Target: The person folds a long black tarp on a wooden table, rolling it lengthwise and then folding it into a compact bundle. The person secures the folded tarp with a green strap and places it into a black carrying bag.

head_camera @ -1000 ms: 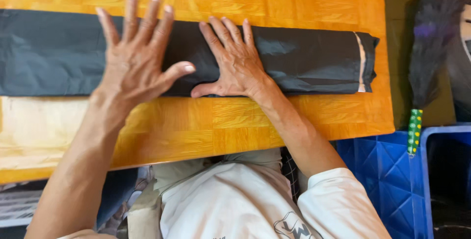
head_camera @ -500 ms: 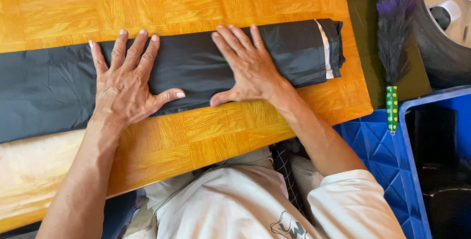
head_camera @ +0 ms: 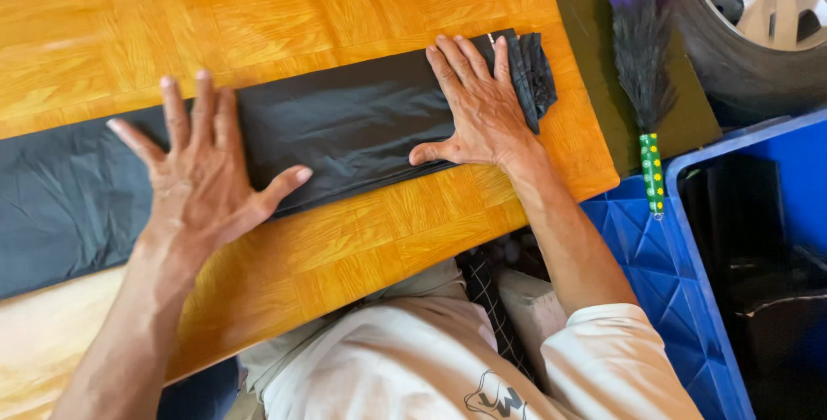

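A long black plastic bag (head_camera: 353,127), folded into a flat strip, lies across the orange wooden table (head_camera: 258,6). My left hand (head_camera: 202,174) presses flat on the strip's left half, fingers spread. My right hand (head_camera: 482,105) lies flat on the strip's right end, fingers together, just short of the crumpled end (head_camera: 536,71) near the table's right edge. Neither hand grips anything.
A blue plastic crate (head_camera: 680,273) holding dark items stands at the right below the table. A dark feather duster (head_camera: 642,58) with a green dotted handle lies beside it. A car wheel (head_camera: 758,15) fills the top right corner.
My two hands have slid apart along the bag, the right hand reaching its right end, the left moving leftward. The view has shifted, so the table's right edge sits nearer the middle.
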